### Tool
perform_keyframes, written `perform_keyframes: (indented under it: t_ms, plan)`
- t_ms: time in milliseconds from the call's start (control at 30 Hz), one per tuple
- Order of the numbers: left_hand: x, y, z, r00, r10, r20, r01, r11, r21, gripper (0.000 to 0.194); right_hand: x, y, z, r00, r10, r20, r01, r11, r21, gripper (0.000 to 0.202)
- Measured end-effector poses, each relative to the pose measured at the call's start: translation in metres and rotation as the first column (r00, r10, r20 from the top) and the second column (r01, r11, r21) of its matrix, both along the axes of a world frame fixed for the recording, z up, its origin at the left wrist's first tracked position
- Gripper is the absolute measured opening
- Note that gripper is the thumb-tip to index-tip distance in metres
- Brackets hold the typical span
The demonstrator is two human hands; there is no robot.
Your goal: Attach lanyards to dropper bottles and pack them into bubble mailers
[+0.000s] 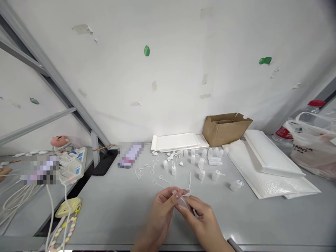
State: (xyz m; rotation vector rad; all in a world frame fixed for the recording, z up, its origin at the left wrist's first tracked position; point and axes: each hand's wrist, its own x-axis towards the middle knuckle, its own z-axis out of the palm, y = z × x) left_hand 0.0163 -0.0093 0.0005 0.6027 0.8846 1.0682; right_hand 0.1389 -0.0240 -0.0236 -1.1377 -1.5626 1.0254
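Both hands meet near the table's front edge around a small translucent plastic squeeze bottle (183, 202). My left hand (164, 208) is closed, its thumb and fingertips pinching the bottle's upper end. Wrapped about the body is my right hand (202, 217), also closed. The fingers hide much of the bottle, and I cannot tell whether a cap is on it. Just beyond the fingertips is a thin white strap with a ring (189, 182). Similar looped straps (165, 180) lie to the left. Several capped bottles (201, 174) stand farther back, and one (236, 185) lies tilted at the right.
Loose small white caps (172, 155) and uncapped bottles (215, 160) lie toward the back. White padded mailers (273, 178), a cardboard box (225, 129) and a plastic bag (315, 150) are at the right. A blurred phone-like object (131, 155), cables and power strips (75, 164) occupy the left.
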Motion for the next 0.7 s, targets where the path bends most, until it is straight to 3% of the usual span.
perform_keyframes:
  t_ms: [33,100,167,233,267,367,467,567,700]
  plan:
    - [0.000,0.000,0.000,1.000,-0.015,0.015,0.015,1.000,-0.010,0.017,0.001,0.001,0.002,0.994,0.052,-0.097,-0.066,0.987,-0.150,0.030]
    - [-0.001,0.000,0.000,0.999,-0.041,0.029,0.042,0.999,-0.030,0.018,0.000,0.003,0.003,0.930,0.114,-0.350,-0.249,0.895,-0.369,0.039]
    - [-0.003,0.000,-0.001,0.998,-0.054,0.022,0.055,0.998,-0.042,0.018,-0.001,0.006,0.004,0.798,0.113,-0.593,-0.445,0.774,-0.451,0.040]
    - [-0.004,0.000,-0.002,0.999,-0.035,-0.017,0.034,0.999,-0.039,0.017,-0.003,0.009,0.004,0.709,0.066,-0.702,-0.527,0.711,-0.465,0.036]
    - [-0.005,0.001,-0.002,0.999,-0.008,-0.051,0.007,1.000,-0.025,0.018,-0.004,0.010,0.004,0.714,0.055,-0.698,-0.513,0.719,-0.469,0.034]
    - [-0.006,0.000,-0.003,0.988,0.083,-0.134,-0.080,0.996,0.027,0.023,-0.006,0.010,0.006,0.844,0.048,-0.534,-0.325,0.838,-0.438,0.030]
    - [-0.004,-0.002,-0.004,0.991,0.093,-0.099,-0.090,0.995,0.033,0.027,-0.006,0.005,0.006,0.926,-0.007,-0.377,-0.144,0.918,-0.369,0.025]
    - [-0.001,-0.003,-0.006,0.998,0.058,-0.023,-0.058,0.998,0.002,0.029,-0.005,-0.002,0.003,0.949,-0.057,-0.309,-0.054,0.938,-0.341,0.023]
    - [0.002,-0.003,-0.010,0.998,0.036,0.056,-0.034,0.999,-0.037,0.027,-0.006,-0.004,0.001,0.924,-0.112,-0.367,-0.034,0.929,-0.369,0.026]
